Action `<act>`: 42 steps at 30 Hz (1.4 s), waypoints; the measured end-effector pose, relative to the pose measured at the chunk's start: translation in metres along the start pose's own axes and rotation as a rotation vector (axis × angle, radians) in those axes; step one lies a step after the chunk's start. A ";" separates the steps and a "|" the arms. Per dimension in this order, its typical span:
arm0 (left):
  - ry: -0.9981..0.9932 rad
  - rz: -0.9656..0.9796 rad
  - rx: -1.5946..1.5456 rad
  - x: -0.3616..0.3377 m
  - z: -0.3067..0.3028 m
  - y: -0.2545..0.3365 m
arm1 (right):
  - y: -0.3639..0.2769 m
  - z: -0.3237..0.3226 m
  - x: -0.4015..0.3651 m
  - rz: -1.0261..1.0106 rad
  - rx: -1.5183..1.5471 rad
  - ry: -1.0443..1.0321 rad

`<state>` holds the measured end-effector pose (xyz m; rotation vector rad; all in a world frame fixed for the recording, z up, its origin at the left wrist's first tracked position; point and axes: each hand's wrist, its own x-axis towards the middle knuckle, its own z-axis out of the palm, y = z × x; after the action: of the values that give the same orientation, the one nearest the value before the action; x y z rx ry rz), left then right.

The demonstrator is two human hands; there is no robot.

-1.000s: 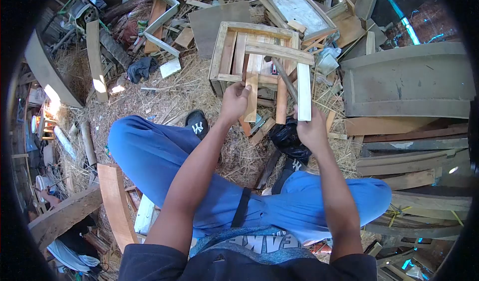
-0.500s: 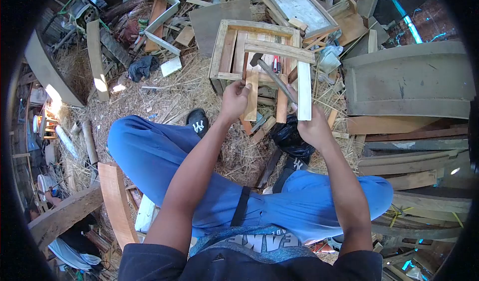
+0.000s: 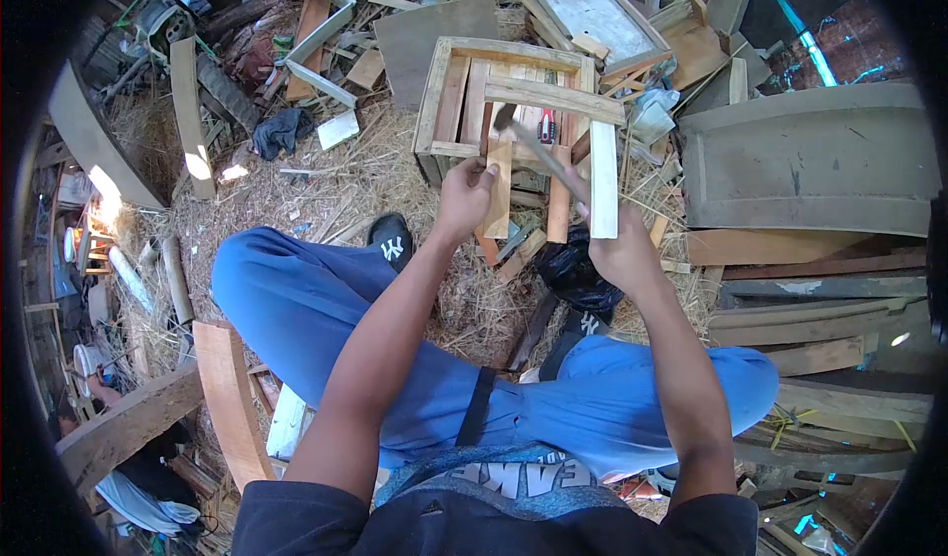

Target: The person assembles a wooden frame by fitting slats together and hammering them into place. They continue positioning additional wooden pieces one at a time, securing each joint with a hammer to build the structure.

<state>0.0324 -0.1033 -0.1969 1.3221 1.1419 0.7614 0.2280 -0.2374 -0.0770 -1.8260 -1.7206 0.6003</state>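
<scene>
slat frame (image 3: 553,100) is held up over the straw (image 3: 326,191). fingers (image 3: 484,169) of the left hand (image 3: 464,198) pinch its brown slat (image 3: 499,186). the right hand (image 3: 620,250) is closed round the hammer (image 3: 545,159) handle, against the white slat (image 3: 602,181). the frame looks light and stiff but loosely nailed (likely to rack), so a hold near a joint seems safest. a crate (image 3: 434,92) stands behind it, and the person's legs (image 3: 296,299) are below.

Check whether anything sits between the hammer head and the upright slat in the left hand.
Nothing visible does. The hammer in the right hand has its head at the top of the slat gripped by the left hand; the pale crosspiece lies beyond, not between.
</scene>
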 end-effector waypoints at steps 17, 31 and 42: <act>0.003 -0.037 -0.078 0.003 0.001 -0.007 | 0.008 0.016 -0.007 -0.077 -0.103 0.092; 0.013 0.018 -0.030 0.001 0.002 0.001 | 0.000 0.024 -0.014 0.062 -0.141 -0.004; -0.003 0.048 -0.025 0.002 0.001 -0.004 | 0.002 0.030 -0.019 0.068 -0.046 0.055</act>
<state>0.0331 -0.1020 -0.2012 1.3336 1.0983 0.8059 0.2086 -0.2534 -0.1016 -1.9223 -1.6545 0.5362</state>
